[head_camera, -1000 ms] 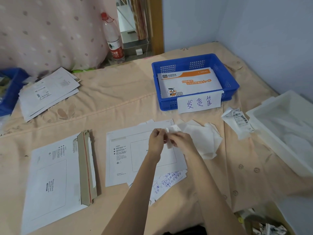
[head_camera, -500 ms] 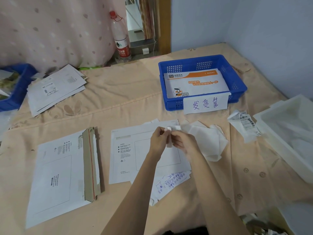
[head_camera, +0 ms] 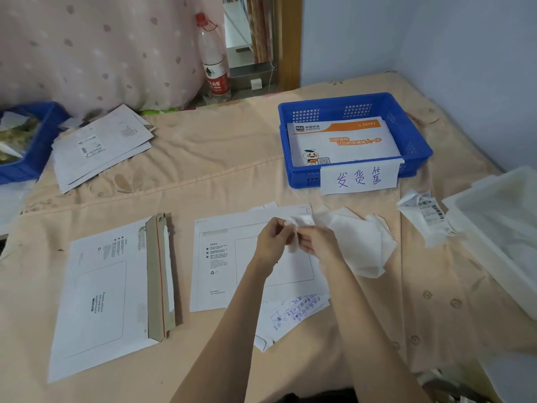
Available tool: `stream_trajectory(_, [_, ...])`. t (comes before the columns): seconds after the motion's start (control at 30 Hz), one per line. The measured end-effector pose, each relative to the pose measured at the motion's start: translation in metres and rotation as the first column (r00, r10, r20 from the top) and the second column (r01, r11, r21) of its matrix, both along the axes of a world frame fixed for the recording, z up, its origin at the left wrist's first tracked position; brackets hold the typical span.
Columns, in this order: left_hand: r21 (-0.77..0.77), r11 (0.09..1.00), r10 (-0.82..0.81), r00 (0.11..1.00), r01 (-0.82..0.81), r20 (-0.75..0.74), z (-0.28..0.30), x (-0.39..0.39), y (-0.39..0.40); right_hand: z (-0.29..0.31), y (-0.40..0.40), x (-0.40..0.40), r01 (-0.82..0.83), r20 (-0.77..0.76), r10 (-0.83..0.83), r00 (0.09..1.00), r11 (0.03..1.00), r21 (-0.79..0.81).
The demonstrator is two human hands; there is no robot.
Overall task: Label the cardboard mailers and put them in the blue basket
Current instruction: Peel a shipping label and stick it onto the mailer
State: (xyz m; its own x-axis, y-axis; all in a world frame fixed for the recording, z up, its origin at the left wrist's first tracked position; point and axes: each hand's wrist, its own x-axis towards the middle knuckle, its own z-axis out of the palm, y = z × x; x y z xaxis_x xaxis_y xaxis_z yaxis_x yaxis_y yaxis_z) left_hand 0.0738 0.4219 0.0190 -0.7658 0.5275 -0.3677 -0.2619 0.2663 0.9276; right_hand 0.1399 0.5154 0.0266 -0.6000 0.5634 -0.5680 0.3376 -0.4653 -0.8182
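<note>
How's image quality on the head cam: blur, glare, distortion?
Head view: soft, even light and no glare; both hands, left hand and right hand, pinch a small white paper label, mildly blurred; the blue plastic basket is sharp; wide-angle bending shows at the white plastic bin.

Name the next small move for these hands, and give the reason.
Probably finish peeling the label that both the left hand and right hand pinch, then press it onto the mailer lying right beneath; its printed box looks bare.
</note>
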Motion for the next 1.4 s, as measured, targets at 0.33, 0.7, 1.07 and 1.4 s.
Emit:
stream_trajectory(0.33, [0.074,0.993,0.075,0.981,-0.089,0.177,0.006,-0.004,-0.003,0.002,0.000,0.001,-0.126,-0.088,0.125,0.988,0.992,-0.002])
stream_trajectory(0.7, [0.065,0.996,0.044,0.991,-0.053,0.128,0.007,-0.007,-0.005,0.002,-0.005,-0.007,-0.082,-0.033,0.089,0.995,0.979,0.187])
stream_trajectory(1.07, [0.042,0.996,0.068,0.983,-0.076,0.173,0.003,0.000,0.005,0.025,0.036,-0.007,0.174,0.025,-0.244,0.969,0.756,0.631])
stream_trajectory(1.4, [-0.004,0.981,-0.187,0.956,0.193,0.224,0.013,0.027,0.067,0.001,0.097,0.030,-0.125,0.257,0.006,0.966,0.883,0.453])
